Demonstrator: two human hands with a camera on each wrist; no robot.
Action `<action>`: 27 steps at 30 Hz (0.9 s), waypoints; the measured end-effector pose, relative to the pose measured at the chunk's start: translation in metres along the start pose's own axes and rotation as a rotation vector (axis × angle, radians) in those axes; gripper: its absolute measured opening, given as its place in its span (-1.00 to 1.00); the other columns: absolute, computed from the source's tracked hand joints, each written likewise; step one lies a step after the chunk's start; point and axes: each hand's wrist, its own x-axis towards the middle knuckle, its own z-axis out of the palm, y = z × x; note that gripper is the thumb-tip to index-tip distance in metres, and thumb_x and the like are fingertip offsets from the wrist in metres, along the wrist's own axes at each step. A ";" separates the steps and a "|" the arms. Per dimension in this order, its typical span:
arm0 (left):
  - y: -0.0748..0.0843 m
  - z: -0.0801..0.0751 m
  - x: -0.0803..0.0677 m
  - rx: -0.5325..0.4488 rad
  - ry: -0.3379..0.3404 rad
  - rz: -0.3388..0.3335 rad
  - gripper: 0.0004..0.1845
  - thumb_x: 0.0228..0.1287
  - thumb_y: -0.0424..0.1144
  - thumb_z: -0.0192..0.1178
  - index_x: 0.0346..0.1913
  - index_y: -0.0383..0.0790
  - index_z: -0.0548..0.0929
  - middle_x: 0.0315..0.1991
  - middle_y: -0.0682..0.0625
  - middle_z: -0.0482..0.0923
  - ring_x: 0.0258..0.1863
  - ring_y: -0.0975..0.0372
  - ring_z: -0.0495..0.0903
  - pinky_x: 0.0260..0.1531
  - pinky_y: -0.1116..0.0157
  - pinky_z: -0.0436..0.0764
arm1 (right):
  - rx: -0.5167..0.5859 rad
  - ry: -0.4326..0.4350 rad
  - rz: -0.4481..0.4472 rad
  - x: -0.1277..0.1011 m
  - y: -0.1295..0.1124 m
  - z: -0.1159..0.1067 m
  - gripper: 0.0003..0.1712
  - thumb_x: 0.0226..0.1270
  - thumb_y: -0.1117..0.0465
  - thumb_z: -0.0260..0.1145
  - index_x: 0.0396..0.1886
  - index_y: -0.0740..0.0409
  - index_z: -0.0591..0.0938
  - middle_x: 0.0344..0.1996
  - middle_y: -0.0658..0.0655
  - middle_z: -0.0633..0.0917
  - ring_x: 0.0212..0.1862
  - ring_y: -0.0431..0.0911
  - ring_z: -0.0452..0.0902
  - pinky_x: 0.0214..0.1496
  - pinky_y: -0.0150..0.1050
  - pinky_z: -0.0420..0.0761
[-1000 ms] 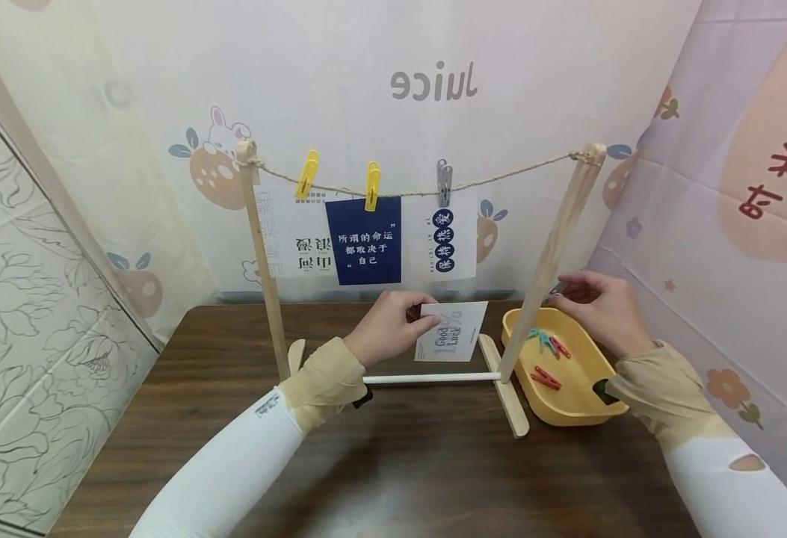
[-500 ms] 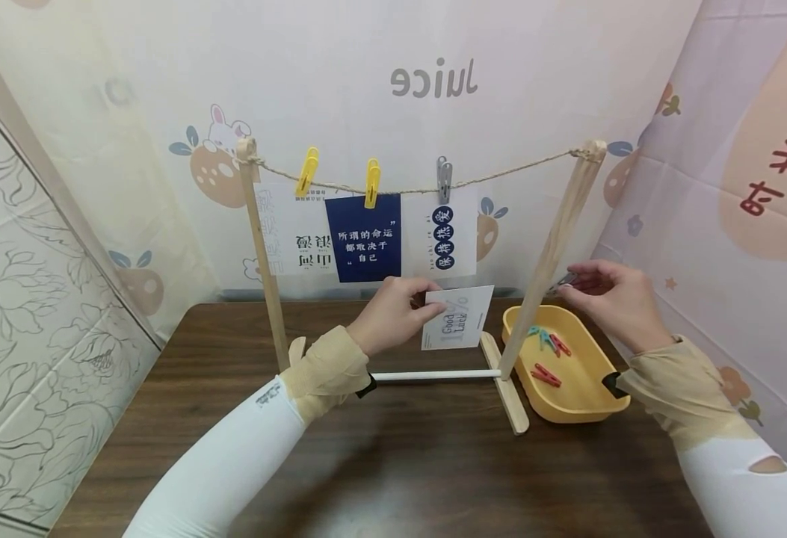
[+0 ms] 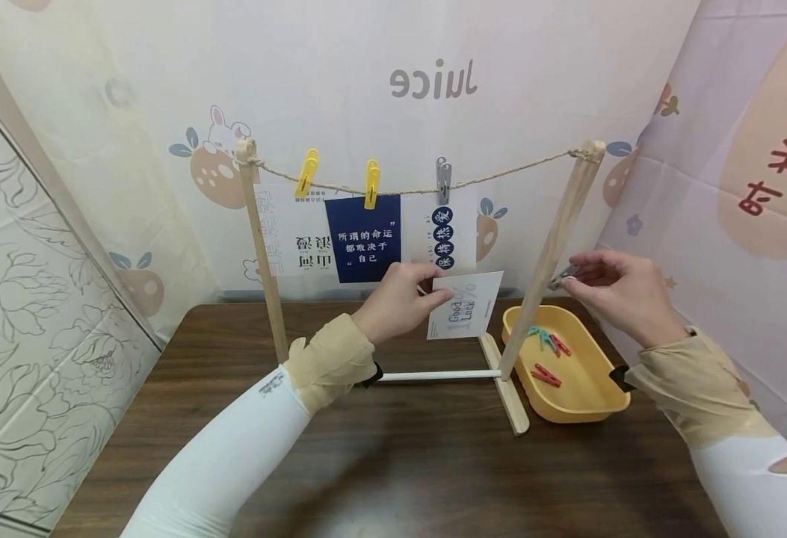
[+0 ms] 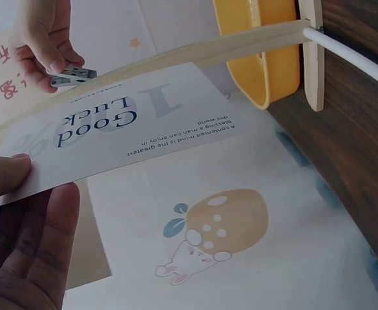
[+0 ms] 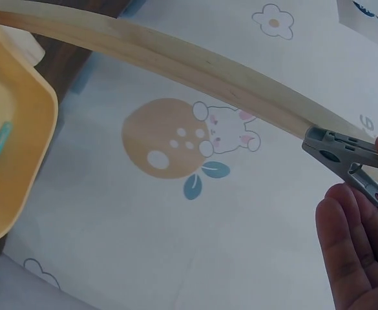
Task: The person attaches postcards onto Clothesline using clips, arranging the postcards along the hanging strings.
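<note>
A white "Good Luck" card (image 3: 465, 306) is pinched at its left edge by my left hand (image 3: 400, 302), below the hanging cards and in front of the rack. In the left wrist view, the thumb lies on the printed face of the card (image 4: 130, 123) and the fingers are behind it. Right of the rack's right post, my right hand (image 3: 625, 295) pinches a grey clothespin (image 3: 563, 277) between thumb and fingers. The right wrist view shows the clothespin (image 5: 344, 161) with its nose pointing left, near the wooden post.
Twine (image 3: 501, 178) spans two wooden posts (image 3: 548, 258). Yellow clothespins (image 3: 371, 184) and a grey one (image 3: 443, 181) hold a white card (image 3: 306, 232), a blue card (image 3: 366, 239) and another white card (image 3: 457, 239). A yellow basin (image 3: 584, 411) on the brown table (image 3: 393, 463) contains red and teal clothespins (image 3: 545, 376).
My left hand has risen and moved slightly right with the card. My right hand has moved up and a little right with the grey clothespin, which now shows more clearly.
</note>
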 end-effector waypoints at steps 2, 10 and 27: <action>0.002 -0.001 0.003 0.012 0.001 0.004 -0.82 0.50 -0.35 0.39 0.04 -0.38 0.79 -0.11 -0.20 0.83 -0.15 0.11 0.80 -0.12 0.36 0.76 | 0.006 -0.008 0.002 0.000 -0.003 -0.001 -0.66 0.34 0.40 0.54 0.06 0.43 0.75 -0.42 -0.54 0.64 -0.36 -0.56 0.62 -0.28 -0.65 0.59; 0.011 -0.006 0.012 0.049 0.016 0.037 -0.82 0.50 -0.34 0.39 0.02 -0.36 0.80 -0.11 -0.18 0.84 -0.18 0.14 0.80 -0.15 0.40 0.73 | 0.001 0.004 0.003 0.001 -0.011 -0.009 -0.66 0.33 0.41 0.54 0.06 0.44 0.75 -0.42 -0.58 0.63 -0.37 -0.58 0.61 -0.28 -0.66 0.58; 0.028 -0.013 0.026 0.093 0.004 0.033 -0.81 0.55 -0.32 0.35 0.06 -0.35 0.78 -0.05 -0.17 0.84 -0.15 0.17 0.75 -0.14 0.38 0.70 | -0.005 0.007 -0.025 0.008 -0.036 -0.024 -0.65 0.29 0.45 0.55 0.05 0.44 0.74 -0.43 -0.56 0.64 -0.38 -0.59 0.62 -0.30 -0.67 0.57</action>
